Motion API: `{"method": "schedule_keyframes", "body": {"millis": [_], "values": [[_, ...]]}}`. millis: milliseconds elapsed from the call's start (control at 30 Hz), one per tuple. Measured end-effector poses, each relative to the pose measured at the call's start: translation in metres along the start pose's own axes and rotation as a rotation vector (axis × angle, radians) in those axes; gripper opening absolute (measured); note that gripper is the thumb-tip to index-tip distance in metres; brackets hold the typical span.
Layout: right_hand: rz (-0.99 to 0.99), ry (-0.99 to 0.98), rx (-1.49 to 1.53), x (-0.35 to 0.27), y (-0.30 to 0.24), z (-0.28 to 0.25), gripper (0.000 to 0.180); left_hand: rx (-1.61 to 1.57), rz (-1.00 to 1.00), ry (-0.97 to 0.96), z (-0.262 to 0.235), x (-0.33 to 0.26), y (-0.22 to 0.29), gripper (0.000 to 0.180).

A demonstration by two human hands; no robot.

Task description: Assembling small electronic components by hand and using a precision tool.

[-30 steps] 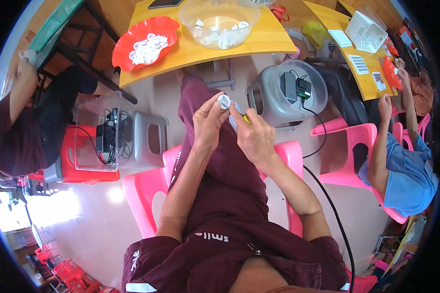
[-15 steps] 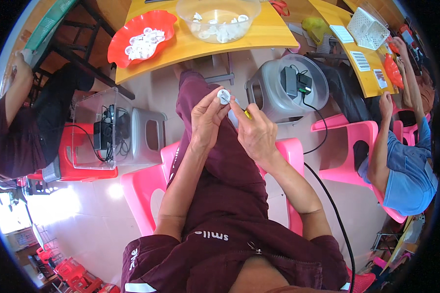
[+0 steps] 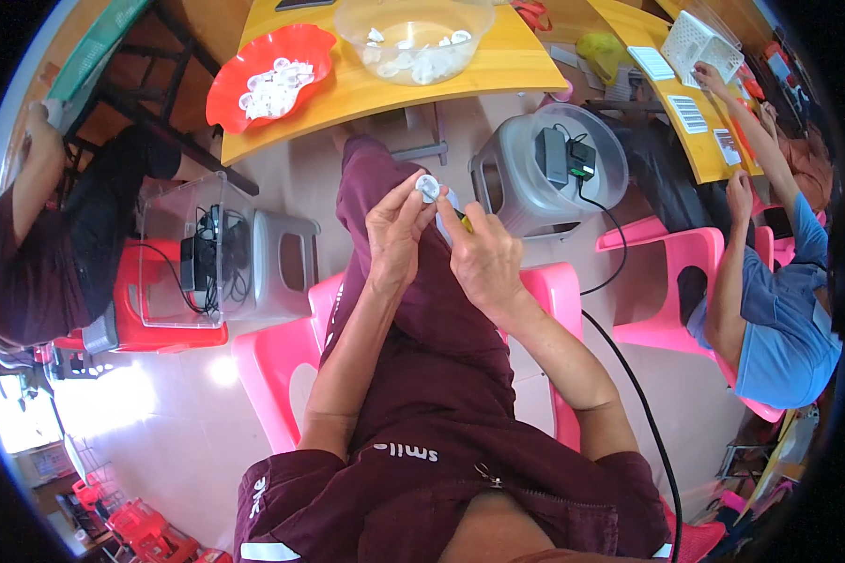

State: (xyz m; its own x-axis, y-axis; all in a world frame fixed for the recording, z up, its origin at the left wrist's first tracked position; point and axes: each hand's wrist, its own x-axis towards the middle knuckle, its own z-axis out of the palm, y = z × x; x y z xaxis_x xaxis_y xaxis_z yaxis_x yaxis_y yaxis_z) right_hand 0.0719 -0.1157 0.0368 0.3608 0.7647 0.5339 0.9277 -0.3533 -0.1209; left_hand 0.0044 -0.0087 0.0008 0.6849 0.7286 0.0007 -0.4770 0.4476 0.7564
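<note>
Two white rectangular label sheets with dark print [image 3: 689, 114] lie along the near edge of the right-hand yellow tabletop [image 3: 643, 28], beside a white basket [image 3: 699, 42].

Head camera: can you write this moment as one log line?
left hand: holds small white round cap | right hand: holds yellow-tipped tool beside cap | over lap

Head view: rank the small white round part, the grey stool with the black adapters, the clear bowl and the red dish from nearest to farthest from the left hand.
From the left hand:
1. Small white round part, pinched in its fingers.
2. Grey stool with black adapters, to the right on the floor.
3 and 4. Clear bowl, ahead on the yellow table, and red dish, ahead-left on it: too close to call.
</note>
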Motion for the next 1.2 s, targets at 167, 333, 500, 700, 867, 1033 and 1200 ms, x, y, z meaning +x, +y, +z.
{"method": "schedule_keyframes", "body": {"millis": [167, 333, 500, 700, 867, 1033, 1200], "values": [[0.037, -0.009, 0.136, 0.005, 0.005, -0.007, 0.033, -0.059, -0.057, -0.032, -0.002, 0.002, 0.005, 0.032], [0.149, 0.011, 0.364, 0.007, 0.009, -0.006, 0.029, -0.108, -0.111, -0.043, 0.0, 0.001, 0.012, 0.032], [0.169, -0.009, 0.44, 0.007, 0.005, -0.004, 0.025, -0.118, -0.106, -0.051, 0.0, 0.002, 0.011, 0.032], [0.179, -0.024, 0.425, 0.005, 0.007, 0.001, 0.027, -0.12, -0.115, -0.039, 0.001, 0.001, 0.011, 0.031], [0.171, -0.034, 0.405, 0.003, 0.004, -0.001, 0.03, -0.052, -0.03, 0.037, 0.003, 0.001, 0.002, 0.027], [0.177, -0.033, 0.408, 0.001, 0.004, 0.001, 0.031, -0.033, 0.023, 0.086, 0.008, 0.0, -0.001, 0.026], [0.194, -0.05, 0.402, 0.001, 0.003, 0.0, 0.032, -0.005, 0.016, 0.106, 0.008, 0.001, -0.002, 0.025]]}}
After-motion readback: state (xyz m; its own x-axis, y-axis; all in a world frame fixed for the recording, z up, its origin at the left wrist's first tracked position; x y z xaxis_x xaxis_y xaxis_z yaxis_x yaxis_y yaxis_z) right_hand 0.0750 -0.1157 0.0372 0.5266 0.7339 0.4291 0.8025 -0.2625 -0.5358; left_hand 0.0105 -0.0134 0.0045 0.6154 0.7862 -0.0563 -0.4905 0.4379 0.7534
